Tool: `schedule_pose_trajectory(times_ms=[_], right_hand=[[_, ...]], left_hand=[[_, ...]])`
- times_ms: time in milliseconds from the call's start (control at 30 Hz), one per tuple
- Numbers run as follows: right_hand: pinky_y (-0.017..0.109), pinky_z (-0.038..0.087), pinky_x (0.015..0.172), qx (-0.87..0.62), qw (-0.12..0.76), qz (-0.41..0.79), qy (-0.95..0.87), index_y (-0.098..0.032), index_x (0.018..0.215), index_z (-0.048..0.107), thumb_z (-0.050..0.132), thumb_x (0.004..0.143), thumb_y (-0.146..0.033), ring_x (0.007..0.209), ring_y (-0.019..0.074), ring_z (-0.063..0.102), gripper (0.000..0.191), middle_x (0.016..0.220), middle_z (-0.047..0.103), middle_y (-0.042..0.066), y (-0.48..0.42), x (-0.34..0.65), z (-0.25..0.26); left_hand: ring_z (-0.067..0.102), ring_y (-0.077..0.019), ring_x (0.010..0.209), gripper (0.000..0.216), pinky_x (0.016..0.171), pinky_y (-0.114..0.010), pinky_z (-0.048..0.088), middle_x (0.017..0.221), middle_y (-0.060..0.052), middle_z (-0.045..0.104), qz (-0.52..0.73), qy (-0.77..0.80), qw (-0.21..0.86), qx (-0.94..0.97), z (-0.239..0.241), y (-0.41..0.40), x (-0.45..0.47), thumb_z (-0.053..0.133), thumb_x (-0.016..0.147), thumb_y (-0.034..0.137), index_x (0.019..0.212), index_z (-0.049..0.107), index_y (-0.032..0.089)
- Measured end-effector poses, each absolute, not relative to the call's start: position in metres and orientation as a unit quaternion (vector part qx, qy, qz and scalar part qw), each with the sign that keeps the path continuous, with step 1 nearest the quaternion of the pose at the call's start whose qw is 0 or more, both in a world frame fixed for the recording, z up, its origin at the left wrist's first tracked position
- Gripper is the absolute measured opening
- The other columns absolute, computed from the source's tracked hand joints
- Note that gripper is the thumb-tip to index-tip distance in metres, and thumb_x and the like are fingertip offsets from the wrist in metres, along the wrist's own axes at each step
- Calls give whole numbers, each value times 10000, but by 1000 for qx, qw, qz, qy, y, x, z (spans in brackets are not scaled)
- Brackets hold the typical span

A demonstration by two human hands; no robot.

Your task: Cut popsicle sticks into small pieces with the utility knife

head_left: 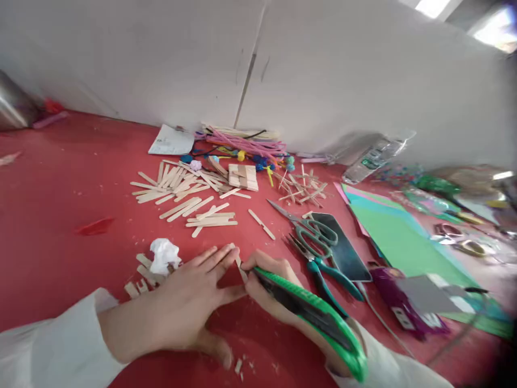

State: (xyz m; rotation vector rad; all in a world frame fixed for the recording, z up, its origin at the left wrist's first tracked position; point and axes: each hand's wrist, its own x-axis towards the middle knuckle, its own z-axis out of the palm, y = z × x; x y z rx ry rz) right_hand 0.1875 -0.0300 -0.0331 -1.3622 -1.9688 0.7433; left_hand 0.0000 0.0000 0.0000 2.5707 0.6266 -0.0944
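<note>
My left hand (189, 302) lies flat on the red surface (60, 205), fingers stretched out and pressing on a short wooden craft stick (239, 264). My right hand (269, 288) is closed round a green and black utility knife (311, 318), whose tip meets that stick. Both arms wear white sleeves. Small cut stick pieces (141, 275) and a crumpled white paper ball (164, 254) lie just left of my left hand.
Several loose craft sticks (181, 194), a stacked stick block (243, 177), pipe cleaners (250, 145) and stick offcuts (301, 188) lie ahead. Green scissors (313, 234), green pliers (323, 269), a dark phone (343, 245), coloured paper sheets (396, 237) and a purple tool (404, 302) sit right.
</note>
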Motion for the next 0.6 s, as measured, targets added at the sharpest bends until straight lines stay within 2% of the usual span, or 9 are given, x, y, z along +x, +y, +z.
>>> schedule_pose_trajectory(times_ms=[167, 400, 600], right_hand=[[191, 391, 460, -510, 307, 285, -751, -227, 727, 490, 492, 679, -166, 440, 90, 456, 78, 534, 521, -53, -28, 188, -26], [179, 379, 427, -497, 387, 289, -721, -206, 725, 503, 445, 691, -133, 416, 74, 458, 99, 541, 545, -50, -37, 191, -18], [177, 364, 413, -514, 379, 287, -714, -199, 701, 519, 459, 703, -153, 420, 75, 455, 76, 525, 522, -51, -34, 193, -26]], left_hand=[[97, -368, 1345, 817, 1069, -537, 194, 1501, -95, 98, -4, 226, 237, 945, -8, -4, -6, 554, 630, 702, 1329, 404, 306], [118, -404, 1335, 838, 1043, -573, 205, 1504, -101, 65, 10, 230, 241, 943, -11, -3, -6, 557, 614, 711, 1341, 369, 339], [134, -407, 1332, 839, 1040, -573, 217, 1504, -98, 95, 0, 232, 246, 941, -9, -3, -5, 552, 610, 718, 1338, 373, 341]])
